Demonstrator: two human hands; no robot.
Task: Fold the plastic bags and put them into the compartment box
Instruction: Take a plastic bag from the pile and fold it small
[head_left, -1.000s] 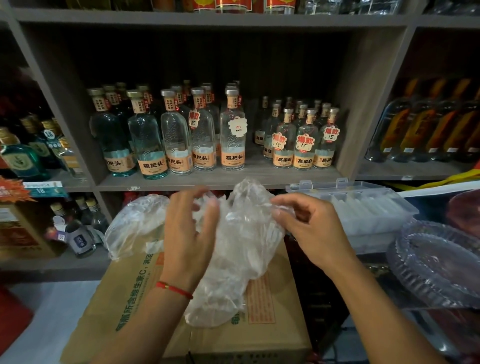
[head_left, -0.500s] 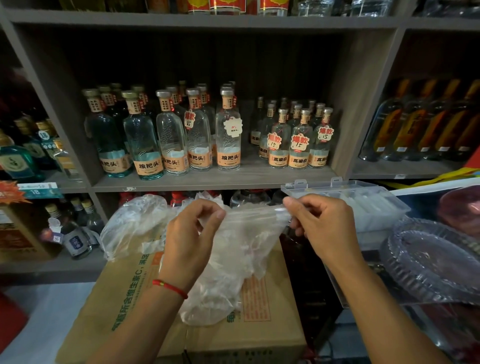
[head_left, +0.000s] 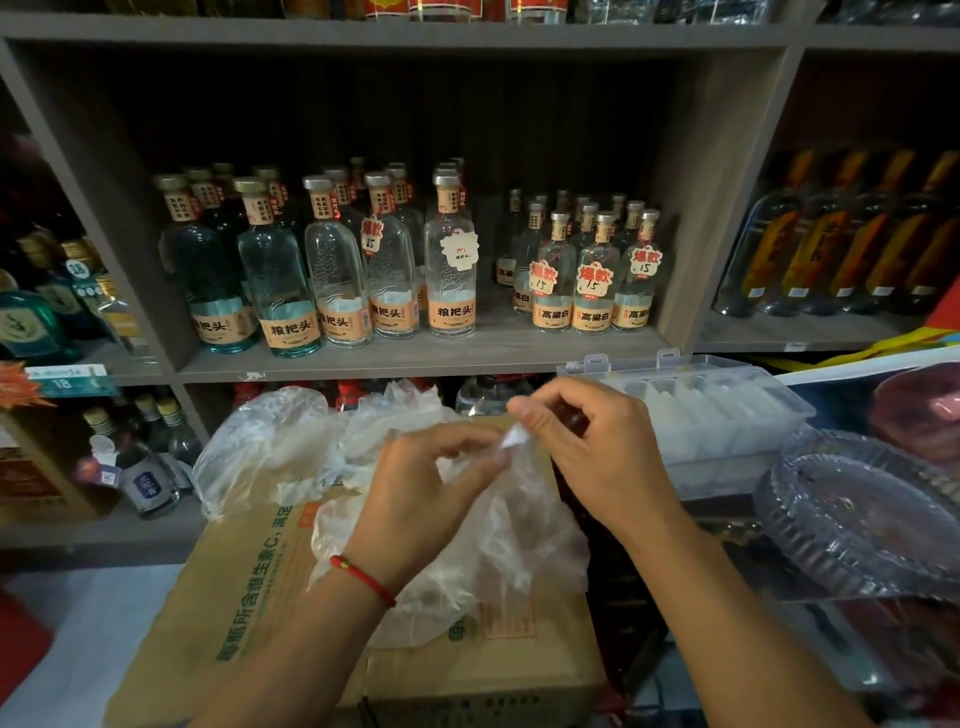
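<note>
- The thin, crumpled clear plastic bag (head_left: 519, 525) hangs between both hands above the brown cardboard carton (head_left: 249, 587), its loose body drooping onto the carton top.
- The left hand (head_left: 421, 499), with a red string bracelet at the wrist, has thumb and fingers pinched together on the bag's upper edge.
- The right hand (head_left: 587, 447) pinches the same edge close by, fingers curled; a small bright corner of film shows between the two pinches.
- The two grips sit nearly touching, so the bag's top edge is gathered short and its long axis runs downward, toward the person.
- More loose clear plastic bags (head_left: 260, 452) lie heaped on the carton's far left corner, just beyond the left hand.
- The clear plastic compartment box (head_left: 727, 415), lid open, sits to the right and slightly beyond the right hand, with pale folded strips already in several of its cells; how many cells are free I cannot tell, as the plastic blurs together.
- The right hand is plainly the nearer one to the box, so a finished fold would most likely travel rightward in that hand.
- Judging by the slack body of the bag, folding is only at its start; it will need flattening before it fits a narrow cell.
</note>
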